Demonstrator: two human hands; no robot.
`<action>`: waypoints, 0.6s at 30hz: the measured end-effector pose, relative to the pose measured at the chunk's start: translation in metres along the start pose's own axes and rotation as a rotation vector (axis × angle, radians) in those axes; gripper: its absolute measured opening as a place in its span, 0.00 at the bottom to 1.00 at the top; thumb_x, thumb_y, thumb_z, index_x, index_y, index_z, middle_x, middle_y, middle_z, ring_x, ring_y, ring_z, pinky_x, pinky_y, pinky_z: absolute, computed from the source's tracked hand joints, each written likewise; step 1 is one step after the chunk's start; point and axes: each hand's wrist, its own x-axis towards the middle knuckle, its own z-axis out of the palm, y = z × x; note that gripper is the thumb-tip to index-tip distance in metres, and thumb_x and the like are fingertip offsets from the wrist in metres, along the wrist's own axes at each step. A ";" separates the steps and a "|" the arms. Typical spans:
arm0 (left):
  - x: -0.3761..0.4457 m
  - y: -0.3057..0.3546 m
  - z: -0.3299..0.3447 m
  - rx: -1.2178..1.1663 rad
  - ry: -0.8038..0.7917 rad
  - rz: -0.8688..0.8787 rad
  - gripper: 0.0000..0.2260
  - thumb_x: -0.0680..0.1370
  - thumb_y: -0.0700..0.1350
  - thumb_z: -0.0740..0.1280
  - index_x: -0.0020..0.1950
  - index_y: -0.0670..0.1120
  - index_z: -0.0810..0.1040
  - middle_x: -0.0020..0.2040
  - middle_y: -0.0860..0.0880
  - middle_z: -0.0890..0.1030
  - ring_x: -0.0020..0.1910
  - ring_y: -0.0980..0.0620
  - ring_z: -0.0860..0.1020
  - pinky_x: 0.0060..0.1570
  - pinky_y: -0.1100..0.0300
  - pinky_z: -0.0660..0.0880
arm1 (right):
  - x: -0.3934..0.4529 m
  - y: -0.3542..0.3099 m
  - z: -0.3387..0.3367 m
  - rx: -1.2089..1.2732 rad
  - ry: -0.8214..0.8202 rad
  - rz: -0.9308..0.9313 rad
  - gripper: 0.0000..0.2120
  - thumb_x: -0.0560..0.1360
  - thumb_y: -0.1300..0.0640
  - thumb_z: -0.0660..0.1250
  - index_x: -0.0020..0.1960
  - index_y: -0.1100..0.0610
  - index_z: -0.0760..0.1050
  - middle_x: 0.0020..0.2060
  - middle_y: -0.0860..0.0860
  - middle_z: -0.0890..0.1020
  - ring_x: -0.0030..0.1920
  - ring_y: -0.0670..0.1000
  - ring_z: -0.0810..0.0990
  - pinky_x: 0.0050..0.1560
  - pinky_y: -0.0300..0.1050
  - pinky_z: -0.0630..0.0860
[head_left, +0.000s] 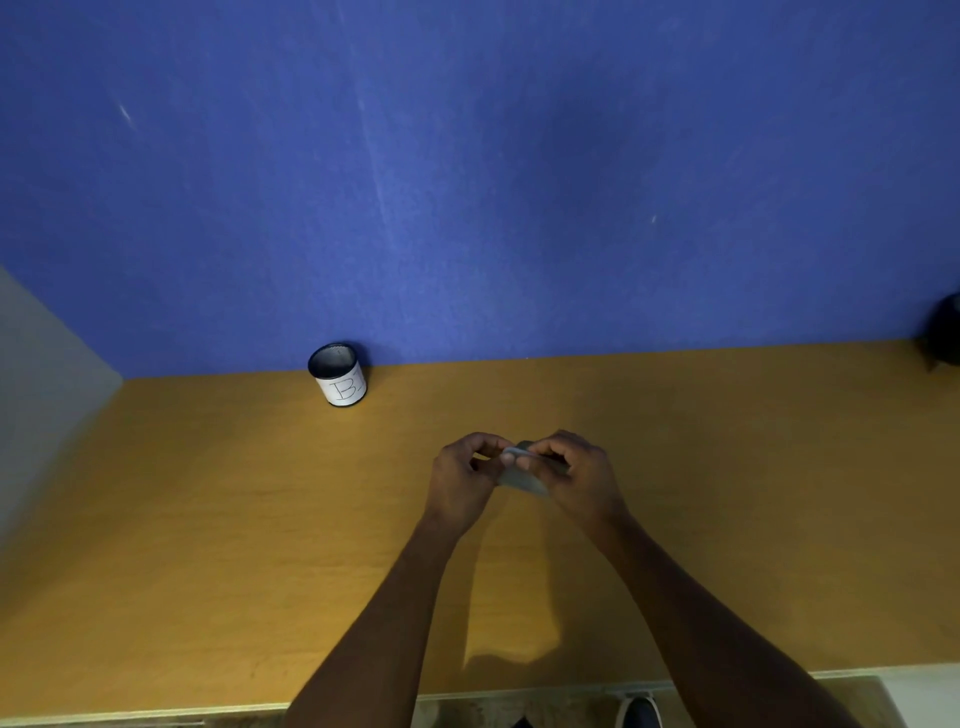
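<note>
Forearms (374, 623) lead to mid-frame, where our left hand (462, 478) and right hand (579, 475) both pinch a grey card (522, 480) with curled fingers above the desk (208, 519). We judge we're mid-handling it; the next move calls for a steady two-handed grip.

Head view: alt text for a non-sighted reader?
The left hand and right hand pinch a small flat grey object above a yellow-brown wooden desk. A black mesh cup with a white label marked B stands back left, by the blue fabric wall.
</note>
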 end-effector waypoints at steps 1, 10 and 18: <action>0.000 0.000 -0.001 -0.022 -0.003 -0.005 0.02 0.78 0.44 0.72 0.49 0.47 0.85 0.44 0.50 0.85 0.43 0.48 0.84 0.42 0.46 0.83 | 0.000 -0.001 0.000 0.020 -0.010 -0.007 0.04 0.73 0.54 0.77 0.43 0.54 0.83 0.37 0.42 0.81 0.40 0.40 0.81 0.40 0.29 0.71; -0.002 0.000 0.005 -0.083 -0.008 -0.067 0.03 0.79 0.43 0.71 0.47 0.47 0.84 0.40 0.53 0.83 0.38 0.53 0.81 0.36 0.51 0.82 | 0.001 -0.009 -0.003 0.031 -0.056 -0.017 0.04 0.76 0.58 0.73 0.43 0.57 0.83 0.38 0.49 0.83 0.39 0.45 0.80 0.39 0.47 0.76; -0.001 -0.001 0.009 -0.080 0.121 -0.061 0.03 0.78 0.41 0.70 0.47 0.43 0.84 0.43 0.47 0.84 0.44 0.45 0.83 0.42 0.40 0.83 | 0.002 -0.015 -0.004 -0.005 0.028 0.010 0.05 0.74 0.53 0.75 0.45 0.55 0.84 0.41 0.47 0.83 0.47 0.46 0.79 0.43 0.39 0.75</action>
